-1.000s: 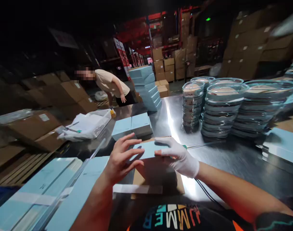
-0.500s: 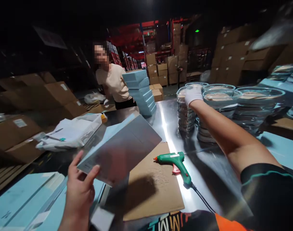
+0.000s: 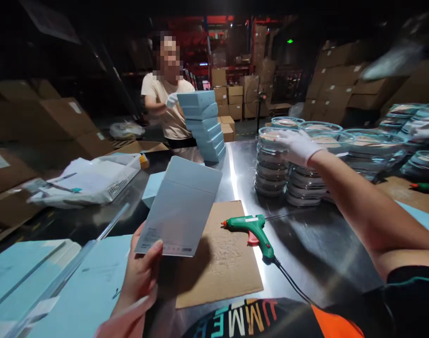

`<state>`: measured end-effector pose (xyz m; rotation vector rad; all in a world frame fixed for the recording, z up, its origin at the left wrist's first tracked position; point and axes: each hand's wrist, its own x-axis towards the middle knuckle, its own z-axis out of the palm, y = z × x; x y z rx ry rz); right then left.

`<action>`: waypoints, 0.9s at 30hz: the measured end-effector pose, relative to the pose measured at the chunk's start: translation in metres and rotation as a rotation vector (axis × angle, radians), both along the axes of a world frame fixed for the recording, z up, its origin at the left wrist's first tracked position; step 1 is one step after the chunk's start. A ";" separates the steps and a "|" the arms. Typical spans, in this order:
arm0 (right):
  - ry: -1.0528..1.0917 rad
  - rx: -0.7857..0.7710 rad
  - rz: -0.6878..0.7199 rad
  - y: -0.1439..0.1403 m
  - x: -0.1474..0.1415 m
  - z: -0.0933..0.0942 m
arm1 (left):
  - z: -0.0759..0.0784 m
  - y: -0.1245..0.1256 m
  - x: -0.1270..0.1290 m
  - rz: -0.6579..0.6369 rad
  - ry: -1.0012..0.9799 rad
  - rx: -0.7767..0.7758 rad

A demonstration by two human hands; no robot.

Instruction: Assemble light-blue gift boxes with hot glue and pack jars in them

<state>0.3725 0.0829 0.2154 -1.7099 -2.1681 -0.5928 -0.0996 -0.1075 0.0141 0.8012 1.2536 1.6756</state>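
Note:
My left hand (image 3: pixel 144 263) grips a flat pale blue-grey box (image 3: pixel 181 206) by its lower left corner, tilted above the table. Small print and a barcode show along its lower edge. My right hand (image 3: pixel 300 145), in a white glove, reaches over stacked clear plastic containers (image 3: pixel 270 171) with fingers stretched out at the top rim; whether they touch it I cannot tell. A green glue gun (image 3: pixel 249 225) with an orange tip and red trigger lies on a brown cardboard sheet (image 3: pixel 221 272) between my hands.
Across the metal table (image 3: pixel 299 239), a person (image 3: pixel 165 110) has a gloved hand at a stack of blue boxes (image 3: pixel 203 126). Another gloved hand (image 3: pixel 425 127) shows at right. Papers fill a white basket (image 3: pixel 124 178). Blue flat pieces (image 3: pixel 94 277) lie at lower left.
My left hand has turned the box more upright and moved right. My right hand has drawn slightly right over the stack. The person opposite has brought a hand to the blue boxes.

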 end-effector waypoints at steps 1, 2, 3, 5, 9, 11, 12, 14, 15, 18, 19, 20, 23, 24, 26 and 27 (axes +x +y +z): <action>0.029 0.037 -0.043 -0.003 0.004 -0.007 | -0.001 0.000 0.002 -0.017 -0.024 0.000; 0.052 0.070 -0.085 -0.004 0.006 -0.013 | -0.002 0.000 0.003 -0.031 -0.039 0.003; 0.062 0.096 -0.125 -0.003 0.005 -0.016 | -0.002 0.000 0.004 -0.039 -0.043 0.011; 0.048 0.134 -0.188 0.003 -0.002 -0.017 | -0.004 -0.001 0.006 -0.055 -0.018 0.027; -0.043 0.053 -0.224 0.024 -0.017 -0.005 | -0.014 -0.005 0.005 -0.102 0.058 0.010; -0.070 0.013 -0.233 0.032 -0.022 0.003 | -0.022 -0.006 0.003 -0.134 0.075 -0.050; -0.082 0.006 -0.237 0.033 -0.023 0.008 | -0.026 -0.006 0.002 -0.152 0.080 -0.085; -0.094 0.020 -0.255 0.029 -0.026 0.020 | -0.034 -0.005 0.003 -0.205 0.087 -0.136; -0.093 0.039 -0.267 0.025 -0.028 0.027 | -0.036 -0.005 0.005 -0.227 0.091 -0.139; -0.095 0.103 -0.258 0.000 -0.041 0.054 | -0.037 -0.004 0.015 -0.253 0.100 -0.092; -0.096 0.117 -0.244 -0.011 -0.047 0.062 | -0.035 -0.003 0.020 -0.248 0.108 -0.075; -0.095 0.126 -0.229 -0.023 -0.054 0.069 | -0.032 -0.002 0.024 -0.233 0.119 -0.061; -0.112 0.097 -0.151 -0.069 -0.073 0.076 | -0.025 0.003 0.031 -0.187 0.169 -0.048; -0.136 0.059 -0.086 -0.087 -0.078 0.074 | -0.024 0.004 0.032 -0.173 0.182 -0.039; -0.202 -0.069 0.128 -0.121 -0.088 0.065 | -0.030 0.005 0.033 -0.169 0.190 -0.013; -0.227 -0.134 0.252 -0.136 -0.094 0.058 | -0.036 0.005 0.035 -0.176 0.189 0.005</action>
